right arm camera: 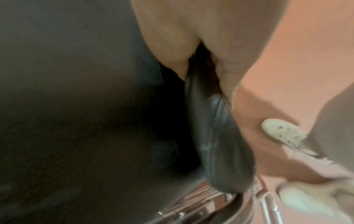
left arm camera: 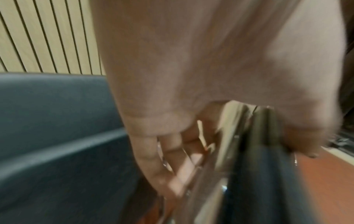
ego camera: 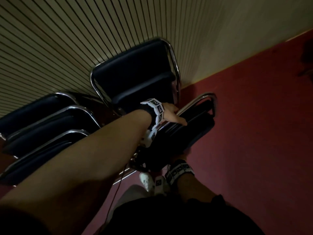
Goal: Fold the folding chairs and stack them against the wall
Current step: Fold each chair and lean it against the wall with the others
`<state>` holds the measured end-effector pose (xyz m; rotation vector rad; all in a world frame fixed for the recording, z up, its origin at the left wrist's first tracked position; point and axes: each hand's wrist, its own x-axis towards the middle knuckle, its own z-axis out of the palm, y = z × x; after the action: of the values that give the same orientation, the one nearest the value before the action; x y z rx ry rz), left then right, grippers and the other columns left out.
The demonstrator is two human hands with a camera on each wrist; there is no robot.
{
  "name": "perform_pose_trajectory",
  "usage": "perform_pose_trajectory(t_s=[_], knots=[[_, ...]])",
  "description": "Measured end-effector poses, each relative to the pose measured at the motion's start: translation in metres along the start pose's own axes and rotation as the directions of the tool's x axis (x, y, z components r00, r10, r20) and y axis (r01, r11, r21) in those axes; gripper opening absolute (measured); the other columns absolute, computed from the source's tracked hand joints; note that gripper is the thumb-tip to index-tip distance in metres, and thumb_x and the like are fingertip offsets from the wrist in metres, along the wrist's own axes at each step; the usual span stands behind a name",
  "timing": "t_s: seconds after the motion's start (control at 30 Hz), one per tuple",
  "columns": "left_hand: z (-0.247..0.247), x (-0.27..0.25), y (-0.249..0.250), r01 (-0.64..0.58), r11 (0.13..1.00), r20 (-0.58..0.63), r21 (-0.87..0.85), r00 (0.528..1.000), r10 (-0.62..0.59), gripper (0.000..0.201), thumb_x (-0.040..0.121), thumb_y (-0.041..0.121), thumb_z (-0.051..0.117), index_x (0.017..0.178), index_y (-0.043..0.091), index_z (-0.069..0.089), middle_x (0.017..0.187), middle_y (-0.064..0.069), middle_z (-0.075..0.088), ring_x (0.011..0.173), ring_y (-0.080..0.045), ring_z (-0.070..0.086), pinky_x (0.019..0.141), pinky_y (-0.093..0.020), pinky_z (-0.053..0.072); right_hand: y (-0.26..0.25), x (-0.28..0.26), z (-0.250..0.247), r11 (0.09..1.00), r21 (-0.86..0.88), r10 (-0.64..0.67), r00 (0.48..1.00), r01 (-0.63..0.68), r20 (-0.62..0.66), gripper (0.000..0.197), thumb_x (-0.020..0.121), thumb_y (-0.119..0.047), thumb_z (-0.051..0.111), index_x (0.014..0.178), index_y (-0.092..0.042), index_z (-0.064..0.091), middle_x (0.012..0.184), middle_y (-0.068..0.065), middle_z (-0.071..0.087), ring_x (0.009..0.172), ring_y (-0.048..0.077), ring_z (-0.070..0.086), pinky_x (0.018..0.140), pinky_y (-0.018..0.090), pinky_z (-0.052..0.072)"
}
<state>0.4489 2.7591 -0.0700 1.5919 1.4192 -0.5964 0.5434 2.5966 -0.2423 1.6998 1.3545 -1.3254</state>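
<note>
Already, three folded chairs (ego camera: pixel 42 122) leaned against the slatted wall (ego camera: pixel 67 39) at left, a fourth (ego camera: pixel 135 73) beside them. The left hand (ego camera: pixel 171 112) gripped the carried chair's chrome frame (ego camera: pixel 199 102); the right hand (right arm camera: pixel 191 37) pinched its seat cushion (right arm camera: pixel 220 136), unstacked.

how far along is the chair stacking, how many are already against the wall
Done: three folded chairs lean stacked at the slatted wall, and another chair stands against it. In hand: the left hand grips a folded chair's chrome frame, and the right hand holds its padded edge. Left: setting it at the wall.
</note>
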Motion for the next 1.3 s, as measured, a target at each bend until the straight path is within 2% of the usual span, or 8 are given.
perform_pose_trajectory(t_s=[0.17, 0.3, 0.47, 0.6, 0.8, 0.97, 1.07, 1.3], knots=[[-0.019, 0.02, -0.026, 0.027, 0.995, -0.119, -0.091, 0.992, -0.038, 0.061, 0.088, 0.055, 0.067, 0.139, 0.027, 0.052, 0.133, 0.002, 0.055, 0.119, -0.019, 0.053, 0.087, -0.025, 0.036, -0.025, 0.026, -0.026, 0.993, -0.117, -0.002, 0.997, 0.011, 0.08, 0.076, 0.096, -0.054, 0.051, 0.156, -0.019, 0.022, 0.162, 0.005, 0.024, 0.147, 0.031, 0.029, 0.118, 0.046, 0.03], [-0.026, 0.034, -0.028, -0.036, 0.98, -0.22, -0.193, 0.976, -0.008, 0.067, 0.085, 0.047, 0.072, 0.144, 0.029, 0.046, 0.134, 0.003, 0.057, 0.116, -0.016, 0.054, 0.084, -0.021, 0.037, -0.042, 0.053, -0.038, 0.999, 0.031, -0.013, 1.0, 0.013, 0.007, 0.073, 0.092, -0.043, 0.064, 0.153, -0.024, 0.029, 0.151, -0.001, 0.041, 0.138, 0.018, 0.042, 0.085, 0.005, 0.043], [-0.039, 0.049, -0.034, -0.049, 0.985, -0.299, -0.163, 0.954, -0.002, 0.06, 0.091, 0.036, 0.066, 0.145, 0.022, 0.046, 0.136, -0.005, 0.056, 0.122, -0.023, 0.055, 0.087, -0.02, 0.04, -0.063, 0.15, -0.032, 0.983, -0.014, -0.182, 0.983, 0.183, 0.033, 0.078, 0.09, -0.069, 0.045, 0.154, -0.027, 0.029, 0.156, 0.0, 0.033, 0.144, 0.03, 0.034, 0.114, 0.044, 0.035], [-0.038, 0.059, -0.062, 0.034, 0.996, -0.359, -0.084, 0.931, -0.062, 0.074, 0.095, 0.041, 0.062, 0.157, 0.02, 0.027, 0.15, -0.014, 0.042, 0.137, -0.032, 0.042, 0.112, -0.038, 0.038, -0.091, 0.094, -0.06, 0.973, -0.138, -0.183, 0.983, 0.184, 0.016, 0.046, 0.105, -0.027, 0.045, 0.146, -0.007, 0.043, 0.151, 0.009, 0.044, 0.126, 0.02, 0.051, 0.056, -0.001, 0.042], [-0.037, 0.061, -0.089, 0.126, 0.992, -0.518, -0.005, 0.848, -0.11, 0.076, 0.099, 0.034, 0.054, 0.161, 0.016, 0.014, 0.16, -0.018, 0.027, 0.144, -0.037, 0.03, 0.119, -0.045, 0.028, -0.128, 0.101, -0.106, 0.972, -0.138, -0.194, 0.981, 0.192, -0.002, 0.067, 0.103, -0.038, 0.05, 0.158, -0.013, 0.02, 0.165, 0.008, 0.018, 0.149, 0.029, 0.024, 0.118, 0.045, 0.028], [-0.034, 0.047, -0.111, 0.221, 0.973, -0.504, -0.069, 0.834, -0.225, 0.094, 0.092, 0.03, 0.059, 0.161, 0.014, -0.003, 0.168, -0.013, -0.007, 0.155, -0.033, -0.004, 0.125, -0.053, 0.006, -0.145, 0.101, -0.126, 0.904, 0.324, -0.28, 0.959, 0.279, -0.044, 0.039, 0.099, -0.029, 0.055, 0.133, -0.01, 0.056, 0.138, 0.011, 0.057, 0.119, 0.028, 0.06, 0.076, 0.022, 0.055], [-0.032, 0.037, -0.115, 0.215, 0.972, -0.466, -0.096, 0.853, -0.235, 0.098, 0.091, 0.027, 0.062, 0.16, 0.012, -0.006, 0.167, -0.008, -0.016, 0.155, -0.028, -0.012, 0.125, -0.053, 0.005, -0.149, 0.098, -0.141, 0.833, 0.509, -0.222, 0.974, 0.217, -0.053, 0.018, 0.086, -0.028, 0.058, 0.093, -0.012, 0.066, 0.104, 0.014, 0.074, 0.083, 0.031, 0.074, 0.076, 0.044, 0.062], [-0.037, 0.017, -0.103, 0.198, 0.977, -0.388, -0.085, 0.896, -0.215, 0.089, 0.093, 0.03, 0.062, 0.16, 0.011, 0.007, 0.167, -0.015, -0.011, 0.154, -0.035, -0.006, 0.124, -0.053, 0.015, -0.12, 0.067, -0.144, 0.831, 0.523, -0.179, 0.981, 0.191, -0.073, 0.027, 0.094, -0.032, 0.057, 0.104, -0.01, 0.069, 0.105, 0.012, 0.072, 0.086, 0.03, 0.073, 0.079, 0.041, 0.061]])
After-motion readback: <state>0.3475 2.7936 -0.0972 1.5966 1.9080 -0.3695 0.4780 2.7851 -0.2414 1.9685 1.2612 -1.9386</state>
